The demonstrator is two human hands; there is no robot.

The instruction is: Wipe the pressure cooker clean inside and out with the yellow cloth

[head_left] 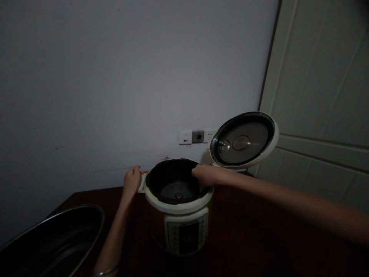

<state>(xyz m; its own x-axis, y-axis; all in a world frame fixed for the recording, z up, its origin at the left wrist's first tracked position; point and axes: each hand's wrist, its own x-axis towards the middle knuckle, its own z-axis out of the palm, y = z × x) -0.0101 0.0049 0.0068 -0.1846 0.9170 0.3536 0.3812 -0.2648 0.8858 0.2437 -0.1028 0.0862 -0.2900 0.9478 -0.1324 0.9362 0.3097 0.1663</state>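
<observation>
Head view shows 1 rice cooker (184, 227) standing upright on a dark table (259, 238), near the wall (115, 77) and just in front of a row of wall sockets (197, 136).

**Hand state**
- Left hand (132, 181): closed around the white side handle (142, 182) at the cooker's left rim.
- Right hand (205, 175): fingers hooked over the right rim and reaching into the cavity, closed on the edge.

**Configuration**
- The hinged lid (243, 140) stands open to the rear right, with its metal inner face towards the camera.
- A grey heating plate (177, 190) shows at the bottom of the cavity.
- The control panel (186, 232) faces the camera.

**Handling (judgement)**
- The body is probably rigid and moderately heavy, with a smooth casing that could slip.
- Hold it at the 2 opposite rim points, or support it under the base.
- The raised lid likely shifts weight rearward, and the hinge is the probable weak point.

**Limits of view**
- Lighting is low, so the panel markings cannot be read.
- Whether the black cavity wall is a removable pot cannot be determined.
- Any power cord is not visible.
- A dark metal basin (57, 238) at lower left is cut off by the frame edge.
- The right fingertips are hidden inside the rim.
- A door (323, 96) stands at right.
</observation>
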